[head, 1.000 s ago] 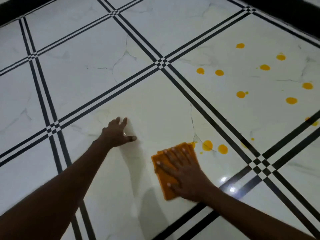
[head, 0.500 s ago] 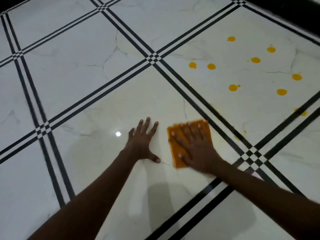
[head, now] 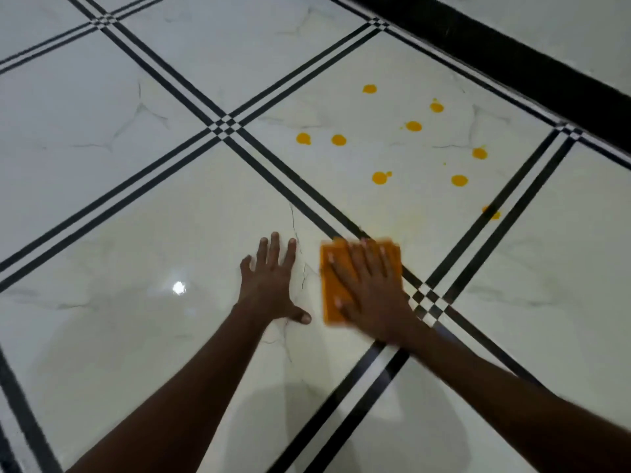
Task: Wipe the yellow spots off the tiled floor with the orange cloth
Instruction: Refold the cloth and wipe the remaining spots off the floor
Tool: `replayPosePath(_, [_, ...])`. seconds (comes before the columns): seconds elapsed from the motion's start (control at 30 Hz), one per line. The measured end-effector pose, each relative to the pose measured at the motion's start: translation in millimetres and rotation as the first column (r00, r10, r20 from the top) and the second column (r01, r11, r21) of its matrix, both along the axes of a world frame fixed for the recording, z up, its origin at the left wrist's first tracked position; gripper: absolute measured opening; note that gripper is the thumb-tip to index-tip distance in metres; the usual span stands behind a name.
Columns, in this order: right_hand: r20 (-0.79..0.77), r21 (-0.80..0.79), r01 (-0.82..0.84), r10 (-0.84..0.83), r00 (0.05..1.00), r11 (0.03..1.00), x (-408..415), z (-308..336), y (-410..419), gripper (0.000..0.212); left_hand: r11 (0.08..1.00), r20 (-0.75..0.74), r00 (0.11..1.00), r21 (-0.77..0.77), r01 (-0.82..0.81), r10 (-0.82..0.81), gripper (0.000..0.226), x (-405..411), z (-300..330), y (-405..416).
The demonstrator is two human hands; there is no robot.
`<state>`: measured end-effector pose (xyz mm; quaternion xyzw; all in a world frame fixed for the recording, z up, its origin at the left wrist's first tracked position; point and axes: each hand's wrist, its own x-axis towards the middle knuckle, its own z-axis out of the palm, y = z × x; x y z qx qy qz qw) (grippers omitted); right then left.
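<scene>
My right hand (head: 370, 291) lies flat with spread fingers on the folded orange cloth (head: 330, 298), pressing it onto the white tiled floor (head: 170, 216) across a black double stripe. My left hand (head: 271, 285) rests flat on the tile just left of the cloth, fingers apart, holding nothing. Several yellow spots (head: 379, 178) dot the tile beyond the cloth, among them one at the far end (head: 369, 89) and one lying on the right-hand stripe (head: 491, 212). A faint yellowish smear shows on the tile just past the cloth.
Black double stripes (head: 191, 148) cross the floor in a grid. A broad black band (head: 532, 63) runs along the far right edge. A bright light reflection (head: 178, 287) sits on the tile left of my left hand.
The cloth under my right hand has slid forward and right over the spots near the stripe; those spots are gone. My left hand moved right, close beside the cloth.
</scene>
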<state>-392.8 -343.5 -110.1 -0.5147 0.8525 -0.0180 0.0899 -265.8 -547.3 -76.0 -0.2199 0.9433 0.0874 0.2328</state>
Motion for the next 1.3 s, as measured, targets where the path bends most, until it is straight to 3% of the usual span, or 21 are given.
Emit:
replayPosePath(0.1, [0.041,0.032,-0.005,0.004,0.999,0.999,5.4,6.6,77.3,0.075,1.000,0.021,0.999,-0.005,0.031,-0.031,0.154,-2.8,3.4,-5.0])
replayPosePath(0.17, [-0.002,0.071,0.121,-0.121,0.993,0.990,-42.1,4.0,90.7,0.073,1.000,0.030,0.999,-0.002,0.026,-0.026,0.155,-5.9,6.3,-2.5])
replayPosePath(0.3, [-0.008,0.054,0.378,-0.378,0.926,0.924,-113.4,2.3,18.5,0.079,1.000,0.048,0.999,-0.015,0.027,-0.026,0.155,-7.8,7.6,-0.6])
replayPosePath(0.4, [-0.018,-0.029,0.248,-0.249,0.968,0.968,-73.2,-2.9,-47.9,0.078,1.000,0.062,0.998,-0.013,0.025,-0.024,0.154,-9.2,7.5,-0.4])
replayPosePath(0.5, [0.029,-0.009,0.059,-0.059,0.998,0.998,-6.6,-0.1,-23.7,0.078,1.000,0.068,0.998,-0.002,0.012,-0.012,0.154,-7.1,6.8,-1.6])
replayPosePath(0.67, [0.050,0.040,0.255,-0.257,0.965,0.966,-43.8,6.1,71.6,0.073,1.000,0.062,0.998,-0.003,0.015,-0.014,0.153,-9.3,12.5,-2.5])
replayPosePath(0.8, [0.073,0.064,0.410,-0.414,0.908,0.910,-116.4,11.4,-9.2,0.083,1.000,0.072,0.997,-0.005,0.022,-0.022,0.154,-10.2,8.6,-0.7])
replayPosePath(0.87, [0.072,0.013,0.385,-0.385,0.920,0.923,-107.6,3.7,-57.5,0.084,1.000,0.059,0.998,-0.004,0.018,-0.018,0.154,-7.7,4.3,-6.0])
replayPosePath(0.93, [0.023,-0.022,0.246,-0.245,0.969,0.969,-63.4,-1.3,-66.4,0.079,1.000,0.066,0.998,-0.002,0.009,-0.009,0.154,-5.6,0.6,-8.9])
replayPosePath(1.03, [0.029,-0.037,0.160,-0.159,0.987,0.986,-11.1,-0.2,2.0,0.079,1.000,0.064,0.998,-0.013,0.000,0.001,0.152,-9.3,0.1,-4.9])
replayPosePath(1.17, [0.032,0.015,0.350,-0.351,0.936,0.936,-33.6,2.4,77.9,0.077,1.000,0.068,0.998,-0.030,0.001,0.001,0.152,-9.0,4.2,-2.6])
replayPosePath(1.3, [-0.019,-0.007,0.574,-0.574,0.819,0.819,-115.1,2.7,20.9,0.077,0.999,0.067,0.998,-0.034,0.016,-0.013,0.151,-11.3,2.2,-4.1])
